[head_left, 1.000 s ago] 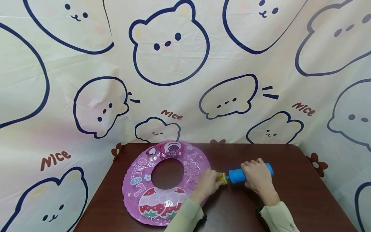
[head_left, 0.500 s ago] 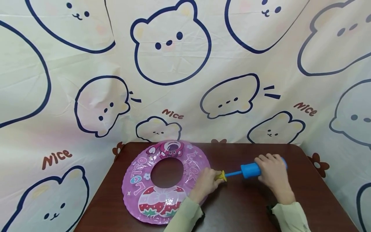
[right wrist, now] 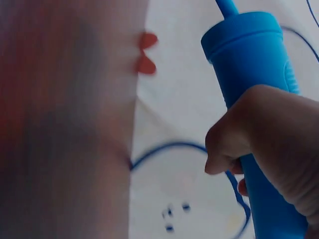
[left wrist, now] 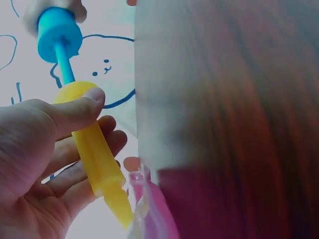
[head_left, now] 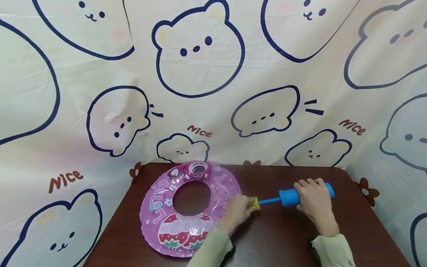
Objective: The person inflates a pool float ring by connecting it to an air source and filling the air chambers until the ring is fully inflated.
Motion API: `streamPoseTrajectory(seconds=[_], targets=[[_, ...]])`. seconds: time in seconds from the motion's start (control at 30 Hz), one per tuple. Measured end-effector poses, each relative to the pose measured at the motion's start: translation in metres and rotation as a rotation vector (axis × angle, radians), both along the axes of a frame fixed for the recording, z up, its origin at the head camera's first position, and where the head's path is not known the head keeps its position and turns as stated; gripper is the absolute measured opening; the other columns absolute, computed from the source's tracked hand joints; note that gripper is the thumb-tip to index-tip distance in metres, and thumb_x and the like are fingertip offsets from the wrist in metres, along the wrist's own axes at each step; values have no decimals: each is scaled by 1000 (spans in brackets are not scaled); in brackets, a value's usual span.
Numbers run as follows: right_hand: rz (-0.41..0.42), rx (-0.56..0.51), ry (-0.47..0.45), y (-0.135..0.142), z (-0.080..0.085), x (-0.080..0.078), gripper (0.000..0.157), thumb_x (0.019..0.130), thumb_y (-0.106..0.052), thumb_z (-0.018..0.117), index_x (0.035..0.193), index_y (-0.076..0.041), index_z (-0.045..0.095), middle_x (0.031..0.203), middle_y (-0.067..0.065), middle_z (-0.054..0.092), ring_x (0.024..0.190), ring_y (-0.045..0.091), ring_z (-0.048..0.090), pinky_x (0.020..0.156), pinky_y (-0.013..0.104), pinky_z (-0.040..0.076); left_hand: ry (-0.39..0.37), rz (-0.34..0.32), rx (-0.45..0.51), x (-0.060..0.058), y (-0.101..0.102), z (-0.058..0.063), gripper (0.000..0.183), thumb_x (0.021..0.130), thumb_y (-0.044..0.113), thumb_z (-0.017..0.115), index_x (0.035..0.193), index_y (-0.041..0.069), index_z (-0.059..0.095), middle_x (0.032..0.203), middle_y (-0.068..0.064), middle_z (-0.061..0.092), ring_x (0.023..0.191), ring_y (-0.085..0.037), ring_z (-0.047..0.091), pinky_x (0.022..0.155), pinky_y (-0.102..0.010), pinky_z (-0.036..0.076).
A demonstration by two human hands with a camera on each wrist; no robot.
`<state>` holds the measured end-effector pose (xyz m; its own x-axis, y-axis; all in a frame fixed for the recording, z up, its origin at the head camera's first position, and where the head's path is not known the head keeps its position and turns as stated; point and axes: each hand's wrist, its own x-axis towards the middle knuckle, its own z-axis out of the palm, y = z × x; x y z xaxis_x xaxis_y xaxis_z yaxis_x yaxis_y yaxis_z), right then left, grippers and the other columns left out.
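A purple inflatable swim ring (head_left: pixel 150 222) with strawberry print lies on the table at the left. My left hand (head_left: pixel 235 213) holds the yellow nozzle (left wrist: pixel 94 154) of a hand pump at the ring's right side. In the left wrist view its tapered tip meets the ring's clear valve (left wrist: pixel 142 199); how deep it sits is hidden. My right hand (head_left: pixel 313 200) grips the pump's blue barrel (right wrist: pixel 254 64). Between the hands a length of thin blue rod (head_left: pixel 269 201) shows, joining nozzle and barrel.
The dark brown table (head_left: pixel 273 241) reaches back to a pale cloth backdrop (head_left: pixel 213 111) printed with bear outlines. Cloth also hangs at both sides. The pump is held crosswise over the table's right half.
My right hand has moved right with the blue barrel, baring more of the rod, mostly in the first half second. The left hand stays at the nozzle beside the ring.
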<state>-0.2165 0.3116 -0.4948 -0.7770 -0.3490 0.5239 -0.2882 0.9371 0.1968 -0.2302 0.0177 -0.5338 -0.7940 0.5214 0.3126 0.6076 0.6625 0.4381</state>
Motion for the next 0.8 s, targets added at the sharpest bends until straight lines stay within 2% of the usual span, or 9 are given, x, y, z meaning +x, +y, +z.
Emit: streamPoseTrajectory(seconds=[0.27, 0.47, 0.6, 0.8], targets=[[25, 36, 27, -43, -22, -1, 51, 55, -28, 99, 95, -6, 76, 90, 11, 77, 82, 32, 69, 82, 54, 56, 9, -10, -24, 1, 4, 2, 11, 95, 25, 84, 94, 14, 82, 78, 6, 75, 61, 1, 51, 65, -8, 48], [44, 21, 48, -67, -31, -1, 55, 55, -28, 100, 100, -7, 78, 94, 11, 78, 86, 33, 70, 84, 54, 56, 9, 13, -13, 3, 2, 3, 15, 93, 26, 85, 102, 14, 84, 75, 8, 72, 61, -2, 49, 65, -10, 47], [63, -21, 73, -61, -27, -1, 55, 53, -23, 100, 101, -9, 78, 94, 10, 77, 88, 33, 68, 85, 55, 54, 5, 5, 20, 4, 3, 5, 15, 95, 27, 83, 104, 14, 84, 75, 9, 70, 63, -2, 49, 65, -10, 47], [59, -100, 136, -25, -10, -6, 52, 49, -13, 98, 96, -8, 75, 90, 10, 74, 88, 35, 64, 86, 57, 50, 62, 28, -16, 0, -2, 10, 12, 96, 26, 82, 96, 14, 82, 76, 7, 72, 62, -2, 48, 64, -13, 48]])
